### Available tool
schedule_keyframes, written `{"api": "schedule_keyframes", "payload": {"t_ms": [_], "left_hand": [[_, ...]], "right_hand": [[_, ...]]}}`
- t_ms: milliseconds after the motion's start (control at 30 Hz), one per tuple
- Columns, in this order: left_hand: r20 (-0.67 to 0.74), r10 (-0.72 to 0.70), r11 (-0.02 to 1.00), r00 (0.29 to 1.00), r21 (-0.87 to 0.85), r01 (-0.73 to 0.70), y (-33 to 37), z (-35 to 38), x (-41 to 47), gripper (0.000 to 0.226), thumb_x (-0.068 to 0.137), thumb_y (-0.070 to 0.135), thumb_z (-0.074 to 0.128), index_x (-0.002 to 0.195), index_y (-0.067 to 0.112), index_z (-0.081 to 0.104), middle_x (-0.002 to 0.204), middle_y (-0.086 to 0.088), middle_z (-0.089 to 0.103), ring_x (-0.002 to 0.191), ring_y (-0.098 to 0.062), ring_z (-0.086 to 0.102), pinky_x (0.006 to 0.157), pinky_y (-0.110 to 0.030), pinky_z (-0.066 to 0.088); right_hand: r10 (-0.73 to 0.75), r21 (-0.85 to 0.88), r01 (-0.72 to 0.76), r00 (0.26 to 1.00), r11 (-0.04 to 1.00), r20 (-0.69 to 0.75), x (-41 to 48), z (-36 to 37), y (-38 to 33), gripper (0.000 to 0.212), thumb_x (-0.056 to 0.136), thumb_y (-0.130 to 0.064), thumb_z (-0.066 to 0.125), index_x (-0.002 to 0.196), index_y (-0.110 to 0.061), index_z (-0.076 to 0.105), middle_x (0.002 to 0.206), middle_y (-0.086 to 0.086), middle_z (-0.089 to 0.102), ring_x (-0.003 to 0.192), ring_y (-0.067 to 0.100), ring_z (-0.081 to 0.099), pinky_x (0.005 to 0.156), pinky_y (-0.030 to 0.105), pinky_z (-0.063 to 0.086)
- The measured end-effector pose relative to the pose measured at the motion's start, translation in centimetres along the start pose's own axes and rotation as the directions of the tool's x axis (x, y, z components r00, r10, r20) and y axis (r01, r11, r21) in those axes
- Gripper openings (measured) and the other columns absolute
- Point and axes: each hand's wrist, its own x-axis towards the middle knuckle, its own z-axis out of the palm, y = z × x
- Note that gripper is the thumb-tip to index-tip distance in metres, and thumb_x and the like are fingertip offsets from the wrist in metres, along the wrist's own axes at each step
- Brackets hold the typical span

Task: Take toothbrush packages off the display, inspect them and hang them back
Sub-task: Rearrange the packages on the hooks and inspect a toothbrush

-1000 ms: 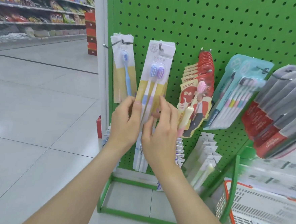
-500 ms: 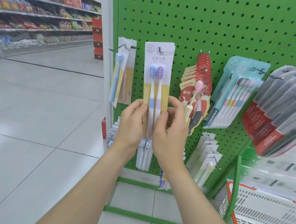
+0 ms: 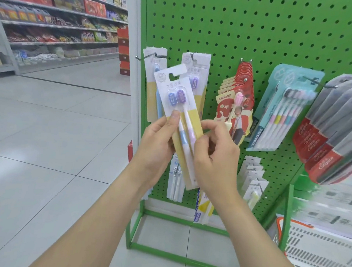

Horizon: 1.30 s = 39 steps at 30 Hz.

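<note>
A white-and-yellow package with two toothbrushes [image 3: 175, 87], one blue and one purple, is off its hook and tilted to the left in front of the green pegboard [image 3: 261, 31]. My left hand [image 3: 156, 144] grips its left edge, thumb on the front. My right hand [image 3: 213, 154] pinches the right edge lower down. More packages of the same kind [image 3: 196, 61] hang on the hook behind it.
Other packs hang on the board: a blue single brush [image 3: 152, 73] at left, red canban packs [image 3: 237, 100], a teal multi-pack [image 3: 285, 107], grey-and-red Colgate packs [image 3: 333, 127]. A white basket [image 3: 313, 247] stands at lower right. Store shelves [image 3: 54, 20] line the aisle at left.
The two-brush package hung straight on its hook before. Now it is off the hook, pulled toward me and tilted left, held in both hands.
</note>
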Motion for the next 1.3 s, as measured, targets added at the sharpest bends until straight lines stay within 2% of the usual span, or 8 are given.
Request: {"api": "schedule_keyframes", "payload": {"t_ms": [133,267,500,667,900,1000,1133,1300], "left_hand": [[-0.075,-0.018,1.000,0.997,0.014,0.019,-1.1,0.3,-0.3,0.044,0.111,0.040,0.054,0.126,0.003,0.073,0.125,-0.022,0.075,0.125,-0.041,0.069,0.116,-0.062,0.047],[-0.067,-0.066,0.997,0.996,0.045,0.069,-1.9,0.5,-0.9,0.040,0.108,0.039,0.060,0.120,0.007,0.078,0.119,-0.020,0.078,0.120,-0.039,0.071,0.113,-0.062,0.049],[-0.056,-0.120,0.962,0.991,0.240,0.130,-2.5,0.0,-0.9,0.032,0.100,0.045,0.069,0.114,0.020,0.083,0.112,-0.008,0.082,0.115,-0.045,0.071,0.107,-0.066,0.052],[0.080,-0.176,0.939,0.981,0.313,0.143,-2.0,-0.9,-0.8,0.023,0.100,0.013,0.072,0.121,0.007,0.077,0.111,-0.010,0.082,0.103,-0.033,0.079,0.092,-0.049,0.065],[0.072,-0.167,0.919,0.983,0.372,0.129,-2.7,-0.6,-1.2,0.021,0.098,0.009,0.074,0.119,0.009,0.078,0.106,-0.007,0.083,0.097,-0.029,0.081,0.081,-0.042,0.067],[0.064,-0.158,0.910,0.985,0.397,0.120,-2.9,-0.6,-1.1,0.020,0.098,0.009,0.074,0.118,0.010,0.078,0.105,-0.007,0.083,0.096,-0.030,0.081,0.082,-0.043,0.067],[0.064,-0.157,0.905,0.985,0.409,0.118,-3.0,-0.5,-1.0,0.020,0.099,0.010,0.074,0.119,0.011,0.078,0.106,-0.006,0.083,0.096,-0.029,0.081,0.081,-0.040,0.067],[0.061,-0.170,0.903,0.984,0.409,0.130,-3.0,-0.2,-1.0,0.020,0.099,0.011,0.074,0.118,0.012,0.078,0.104,-0.004,0.083,0.095,-0.027,0.081,0.079,-0.038,0.068]], "right_hand": [[0.202,0.065,-0.219,0.958,0.974,0.201,-0.1,-0.9,0.1,0.013,0.096,-0.003,0.058,0.101,-0.014,0.064,0.054,0.006,0.046,0.051,0.011,0.036,0.052,0.028,0.033],[0.317,0.146,-0.360,0.914,0.921,0.252,0.2,-2.2,0.1,0.008,0.097,-0.007,0.065,0.099,-0.014,0.069,0.072,0.020,0.069,0.052,0.017,0.048,0.056,0.028,0.042],[0.392,0.046,-0.437,0.845,0.898,0.363,0.1,-4.3,0.8,0.008,0.100,-0.010,0.066,0.104,-0.015,0.070,0.081,0.013,0.078,0.050,0.010,0.055,0.054,0.024,0.046],[0.406,-0.034,-0.425,0.835,0.905,0.372,0.1,-4.9,1.5,0.007,0.099,-0.013,0.067,0.103,-0.018,0.069,0.081,0.010,0.079,0.069,0.033,0.071,0.073,0.049,0.062],[0.452,-0.124,-0.445,0.778,0.887,0.437,-0.1,-5.1,2.3,0.008,0.097,-0.015,0.064,0.104,-0.018,0.067,0.078,0.014,0.078,0.073,0.043,0.071,0.079,0.068,0.059],[0.447,-0.171,-0.415,0.787,0.894,0.425,-0.2,-5.0,2.3,0.006,0.099,-0.015,0.064,0.104,-0.018,0.066,0.072,0.009,0.077,0.064,0.026,0.067,0.075,0.061,0.062],[0.443,-0.220,-0.387,0.819,0.895,0.365,-0.3,-4.9,2.0,0.005,0.098,-0.017,0.064,0.100,-0.022,0.065,0.066,0.003,0.076,0.052,0.015,0.064,0.054,0.032,0.052],[0.456,-0.201,-0.410,0.816,0.890,0.356,-0.4,-5.2,2.0,0.010,0.100,-0.016,0.062,0.106,-0.024,0.063,0.060,-0.003,0.072,0.046,0.009,0.057,0.051,0.028,0.047]]}}
